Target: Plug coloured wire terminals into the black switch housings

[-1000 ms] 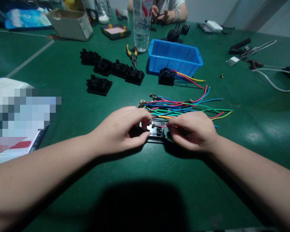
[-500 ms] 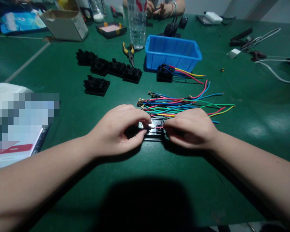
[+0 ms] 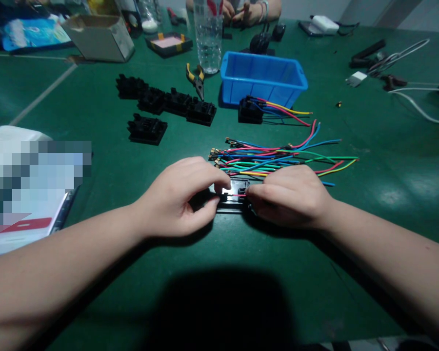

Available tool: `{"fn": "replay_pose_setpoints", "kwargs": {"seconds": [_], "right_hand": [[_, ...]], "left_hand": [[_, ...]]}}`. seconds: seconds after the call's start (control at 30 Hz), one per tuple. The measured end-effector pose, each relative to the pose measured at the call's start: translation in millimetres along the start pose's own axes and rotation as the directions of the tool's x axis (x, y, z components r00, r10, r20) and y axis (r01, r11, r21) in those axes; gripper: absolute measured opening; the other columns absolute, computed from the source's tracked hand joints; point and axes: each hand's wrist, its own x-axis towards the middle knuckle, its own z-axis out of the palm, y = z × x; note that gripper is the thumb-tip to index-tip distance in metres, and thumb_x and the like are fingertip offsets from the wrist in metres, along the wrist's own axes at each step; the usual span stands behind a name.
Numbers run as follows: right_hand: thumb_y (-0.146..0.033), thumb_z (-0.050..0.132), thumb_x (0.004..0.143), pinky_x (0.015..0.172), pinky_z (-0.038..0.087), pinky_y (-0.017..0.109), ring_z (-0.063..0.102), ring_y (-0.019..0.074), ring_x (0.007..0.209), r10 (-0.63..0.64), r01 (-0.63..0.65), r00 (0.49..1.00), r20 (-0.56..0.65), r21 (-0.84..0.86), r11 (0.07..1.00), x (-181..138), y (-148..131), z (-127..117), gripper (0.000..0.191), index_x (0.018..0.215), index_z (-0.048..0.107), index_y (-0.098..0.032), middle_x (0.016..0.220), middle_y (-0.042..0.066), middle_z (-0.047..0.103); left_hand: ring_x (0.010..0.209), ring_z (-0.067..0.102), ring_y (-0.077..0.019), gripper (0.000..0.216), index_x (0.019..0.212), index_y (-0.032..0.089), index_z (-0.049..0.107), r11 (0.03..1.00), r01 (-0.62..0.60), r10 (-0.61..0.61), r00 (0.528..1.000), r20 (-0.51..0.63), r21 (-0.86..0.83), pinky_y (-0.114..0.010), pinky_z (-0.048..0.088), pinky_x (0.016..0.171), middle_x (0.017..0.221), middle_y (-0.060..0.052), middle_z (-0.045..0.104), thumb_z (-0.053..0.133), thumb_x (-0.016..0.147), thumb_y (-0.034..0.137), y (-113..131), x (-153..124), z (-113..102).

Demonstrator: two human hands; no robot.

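A black plastic housing [image 3: 234,209] lies flat on the green table between my hands. Across its top runs a thin red wire [image 3: 237,195]. My right hand [image 3: 294,195] is closed at the housing's right end, thumb and forefinger pinching the wire there. From the left, my left hand [image 3: 185,197] curls round the housing's left end, its thumb and forefinger slightly apart over the top; its other fingers are hidden. Just behind the housing lies a loose bundle of coloured wires [image 3: 274,156] with brass-coloured terminals at their left ends.
Several similar black housings [image 3: 148,129] sit at back left, near yellow-handled pliers [image 3: 195,80]. A wired housing [image 3: 250,111] stands before a blue bin [image 3: 263,78]. A water bottle [image 3: 208,44] is behind. Left lies a phone-like device [image 3: 25,234]. Another person's hands [image 3: 247,12] show across the table.
My left thumb and forefinger have parted a little and drawn back from the wire. My right hand stays at the housing's right end. The view has shifted slightly.
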Motion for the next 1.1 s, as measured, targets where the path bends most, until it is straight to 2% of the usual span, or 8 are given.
{"fn": "replay_pose_setpoints", "kwargs": {"seconds": [0.3, 0.57, 0.77, 1.1], "right_hand": [[-0.019, 0.054, 0.089, 0.050, 0.026, 0.029, 0.047, 0.0113, 0.050, -0.012, 0.013, 1.000, -0.004, 0.022, 1.000, -0.7, 1.0, 0.2, 0.013, 0.081, 0.064, -0.018, 0.057, -0.002, 0.058], [-0.019, 0.054, 0.090, 0.050, 0.028, 0.030, 0.048, 0.0118, 0.051, -0.014, 0.014, 1.000, 0.010, 0.035, 0.999, -0.4, 0.7, 0.0, 0.012, 0.084, 0.065, -0.018, 0.059, -0.002, 0.059], [-0.021, 0.054, 0.090, 0.050, 0.028, 0.030, 0.048, 0.0115, 0.051, -0.011, 0.011, 1.000, 0.008, 0.036, 0.999, 0.0, 1.6, 0.5, 0.012, 0.086, 0.065, -0.018, 0.059, -0.002, 0.060], [-0.019, 0.054, 0.089, 0.051, 0.027, 0.030, 0.046, 0.0115, 0.052, -0.008, 0.006, 1.000, 0.023, 0.053, 0.999, -0.8, 0.3, -0.6, 0.011, 0.086, 0.064, -0.017, 0.059, -0.002, 0.058]], "left_hand": [[0.077, 0.059, -0.0165, 0.013, 0.092, 0.015, 0.062, 1.000, -0.008, 0.008, 1.000, 0.003, 0.004, -0.028, 0.046, 0.072, 0.083, -0.005, 0.069, 0.057, 0.080, 0.010, -1.2, -0.2, 0.9], [0.076, 0.059, -0.0176, 0.014, 0.090, 0.014, 0.063, 0.999, -0.042, 0.043, 0.999, 0.006, -0.024, -0.031, 0.045, 0.072, 0.083, -0.006, 0.068, 0.054, 0.081, 0.010, -3.1, -1.6, 1.0], [0.071, 0.058, -0.0170, 0.018, 0.084, 0.015, 0.065, 0.993, -0.114, 0.114, 0.992, -0.057, 0.001, -0.030, 0.044, 0.066, 0.079, -0.006, 0.066, 0.049, 0.080, 0.008, -5.0, -2.2, -0.7], [0.071, 0.058, -0.0154, 0.020, 0.086, 0.015, 0.067, 0.993, -0.120, 0.120, 0.990, -0.080, 0.006, -0.028, 0.043, 0.065, 0.079, -0.005, 0.065, 0.049, 0.081, 0.008, -7.1, -4.9, -0.2]]}}
